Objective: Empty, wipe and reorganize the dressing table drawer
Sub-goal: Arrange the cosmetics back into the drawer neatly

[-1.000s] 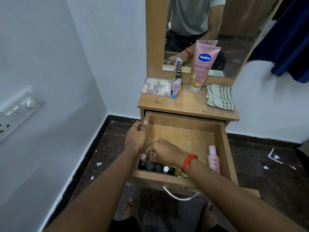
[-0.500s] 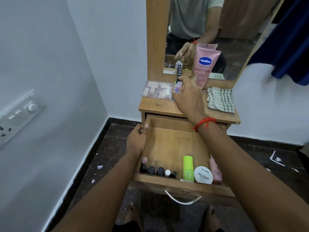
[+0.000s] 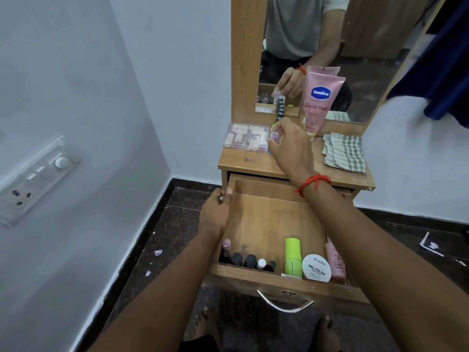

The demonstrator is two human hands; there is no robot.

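Observation:
The wooden drawer [image 3: 269, 217] of the dressing table stands pulled out. My left hand [image 3: 215, 215] grips its left side wall. My right hand [image 3: 291, 146] is over the tabletop [image 3: 253, 165], fingers closed on a small pink-capped tube [image 3: 274, 136] beside a clear plastic box of cosmetics [image 3: 246, 140]. Along the drawer's front lie several small dark nail polish bottles [image 3: 247, 261], a green tube [image 3: 293, 257], a white round nail polish remover tub [image 3: 316, 268] and a pink bottle [image 3: 335, 262].
A pink Vaseline tube [image 3: 319, 102] leans on the mirror [image 3: 368, 47]. A folded checked cloth [image 3: 345, 152] lies on the tabletop's right. A switch panel [image 3: 33, 179] is on the left wall. Paper scraps dot the dark floor [image 3: 162, 240]. My bare feet show below the drawer.
My right hand left the drawer's front left corner, rose to the tabletop and closed on the small pink-capped tube. My left hand stayed on the drawer's side.

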